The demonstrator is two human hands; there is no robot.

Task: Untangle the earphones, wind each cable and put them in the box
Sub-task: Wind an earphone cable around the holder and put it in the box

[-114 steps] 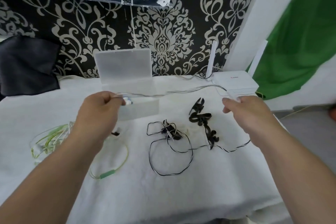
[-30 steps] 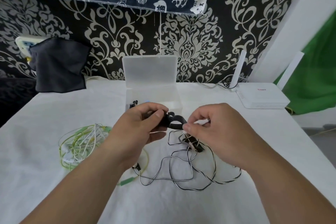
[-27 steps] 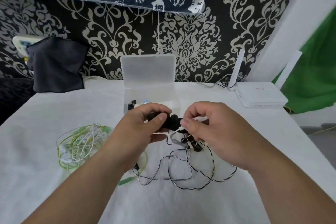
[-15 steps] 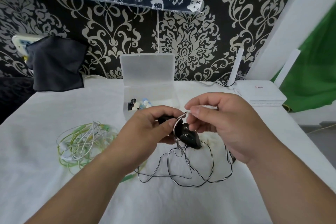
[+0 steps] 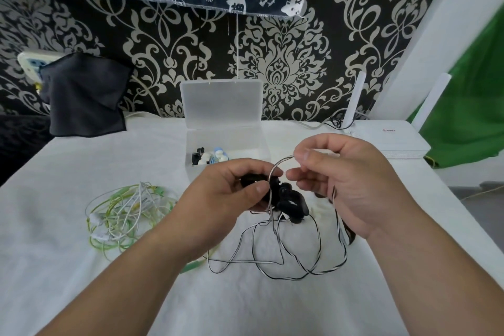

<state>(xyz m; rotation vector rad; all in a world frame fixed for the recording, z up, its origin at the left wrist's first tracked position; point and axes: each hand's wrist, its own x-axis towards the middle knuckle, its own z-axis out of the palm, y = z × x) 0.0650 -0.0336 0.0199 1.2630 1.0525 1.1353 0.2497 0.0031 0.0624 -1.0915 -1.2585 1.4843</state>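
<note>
Black-and-white cable [image 5: 284,279] lies slack at the middle of the table [image 5: 81,294]. Above it the left hand [image 5: 231,194] grips the black earpieces [image 5: 291,206] while the right hand [image 5: 346,185] pinches a raised loop: ease loops free singly, without tugging. The open box [image 5: 226,136] stands toward the far edge.

Frosted plastic box [image 5: 222,106], matt tablecloth [image 5: 81,267]
</note>
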